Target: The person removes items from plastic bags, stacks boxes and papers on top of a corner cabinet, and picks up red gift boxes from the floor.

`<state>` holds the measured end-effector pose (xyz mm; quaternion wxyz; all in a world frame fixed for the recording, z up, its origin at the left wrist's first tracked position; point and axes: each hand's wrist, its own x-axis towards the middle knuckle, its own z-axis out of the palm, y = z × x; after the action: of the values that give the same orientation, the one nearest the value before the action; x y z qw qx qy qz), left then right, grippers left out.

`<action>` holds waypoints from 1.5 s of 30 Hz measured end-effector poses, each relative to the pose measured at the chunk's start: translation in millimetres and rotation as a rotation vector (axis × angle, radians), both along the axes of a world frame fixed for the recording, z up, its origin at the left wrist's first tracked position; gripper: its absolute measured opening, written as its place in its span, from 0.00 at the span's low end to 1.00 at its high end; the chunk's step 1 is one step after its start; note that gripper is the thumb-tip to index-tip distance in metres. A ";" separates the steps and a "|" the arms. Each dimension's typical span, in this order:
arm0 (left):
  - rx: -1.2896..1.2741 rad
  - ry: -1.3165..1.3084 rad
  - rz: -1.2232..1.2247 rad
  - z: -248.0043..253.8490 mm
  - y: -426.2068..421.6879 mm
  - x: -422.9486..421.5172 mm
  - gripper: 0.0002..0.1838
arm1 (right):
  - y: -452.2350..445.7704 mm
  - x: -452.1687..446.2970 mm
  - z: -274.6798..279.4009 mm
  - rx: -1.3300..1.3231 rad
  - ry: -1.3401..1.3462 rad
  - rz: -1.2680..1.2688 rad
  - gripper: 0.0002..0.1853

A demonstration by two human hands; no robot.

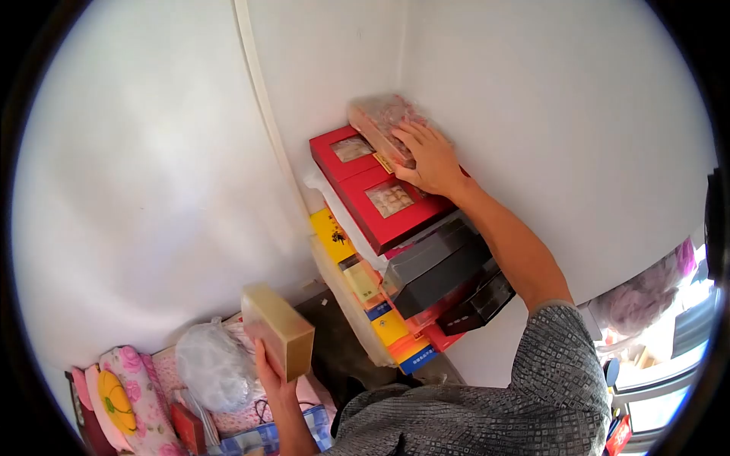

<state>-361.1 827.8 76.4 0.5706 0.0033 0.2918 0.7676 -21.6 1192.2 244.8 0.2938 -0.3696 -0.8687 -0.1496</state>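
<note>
My left hand [277, 384] is wrapped round the lower end of a beige-gold box [277, 327], which it holds up near the wall. My right hand [430, 159] reaches up to a clear-plastic-wrapped package [380, 121] with pinkish contents. Its fingers lie across the package's top and its thumb sits by the near edge, gripping it. That package rests at the back of a large red box [357, 186] with windows showing pale pieces inside. Below the red box are dark grey boxes [433, 262] and a stack of yellow, orange and blue packaging [372, 304].
White walls meet in a corner behind the stack. At lower left lies a bed with a floral pink pillow [137, 380], a yellow round item [116, 403], a translucent plastic bag [217, 365] and a small red box [187, 425]. A window [661, 391] is at right.
</note>
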 end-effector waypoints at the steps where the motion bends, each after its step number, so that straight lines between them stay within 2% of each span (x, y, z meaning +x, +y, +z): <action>1: 0.048 0.032 -0.023 1.5 12.9 -5.7 0.24 | 0.4 0.4 -1.8 -0.003 0.002 -0.033 0.37; 2: 0.093 0.062 -0.044 2.9 25.1 -10.9 0.25 | 0.3 -0.2 -5.2 -0.010 0.002 -0.065 0.37; 4: 0.131 0.132 -0.057 50.2 51.8 2.1 0.25 | -0.2 -1.9 -6.8 -0.030 0.007 -0.060 0.38; 6: 0.196 0.138 -0.128 74.3 89.2 4.7 0.25 | -6.0 0.0 -0.5 -0.027 0.017 -0.063 0.39; 10: 0.365 0.332 -0.238 151.3 166.4 48.4 0.27 | -46.7 4.4 19.8 -0.135 0.220 0.028 0.40; 12: 0.360 0.322 -0.343 174.2 205.6 69.1 0.28 | -78.0 11.0 25.0 -0.187 0.275 0.083 0.40; 14: 0.381 0.363 -0.367 190.2 237.3 93.9 0.28 | -103.1 26.0 23.3 -0.456 0.574 0.005 0.39; 22: 0.340 0.508 -0.433 196.5 307.6 145.0 0.25 | -198.3 105.7 -1.2 -0.489 0.789 -0.085 0.35; 24: 0.320 0.573 -0.397 207.3 340.3 147.6 0.32 | -211.0 108.7 -11.8 -0.506 0.811 -0.108 0.34; 25: 0.317 0.576 -0.407 219.6 353.9 145.4 0.32 | -215.6 108.3 -18.7 -0.533 0.814 -0.154 0.34; 27: 0.044 0.875 -0.473 242.5 371.0 140.3 0.43 | -228.5 112.4 -32.1 -0.567 0.800 -0.199 0.33; 28: 0.039 0.973 -0.475 241.7 370.0 142.0 0.50 | -229.8 113.2 -40.6 -0.514 0.748 -0.219 0.32; 29: 0.043 0.985 -0.479 238.4 367.8 144.0 0.50 | -230.3 111.1 -46.6 -0.467 0.707 -0.246 0.31; 31: 0.241 1.201 -0.486 223.9 356.0 153.5 0.50 | -232.1 104.4 -50.1 -0.453 0.710 -0.274 0.28; 32: 0.239 1.204 -0.495 213.1 355.8 158.9 0.50 | -228.7 103.9 -54.8 -0.369 0.663 -0.248 0.27; 34: 0.345 1.443 -0.262 195.1 359.6 170.0 0.49 | -225.1 102.5 -56.6 -0.285 0.610 -0.220 0.25; 35: 0.340 1.441 -0.259 189.3 365.1 173.6 0.49 | -224.9 101.0 -55.2 -0.281 0.589 -0.223 0.24; 37: 0.275 1.635 -0.084 187.5 369.8 180.3 0.53 | -222.9 99.6 -53.8 -0.279 0.566 -0.220 0.23; 38: 0.270 1.637 -0.082 187.9 377.2 181.9 0.53 | -221.6 99.9 -54.2 -0.288 0.576 -0.216 0.22; 40: 0.218 1.858 -0.076 183.6 401.6 186.7 0.56 | -221.1 99.4 -55.1 -0.298 0.588 -0.214 0.21; 43: 0.154 1.912 0.050 170.0 418.3 204.9 0.57 | -219.0 99.2 -54.8 -0.273 0.565 -0.219 0.19; 45: 0.193 1.858 -0.010 168.8 420.2 203.9 0.57 | -218.5 98.7 -55.3 -0.259 0.546 -0.223 0.18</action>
<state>-157.2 1248.0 245.3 0.1091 0.6645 0.5662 0.4755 77.1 973.7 189.5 0.4483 -0.5235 -0.7237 0.0359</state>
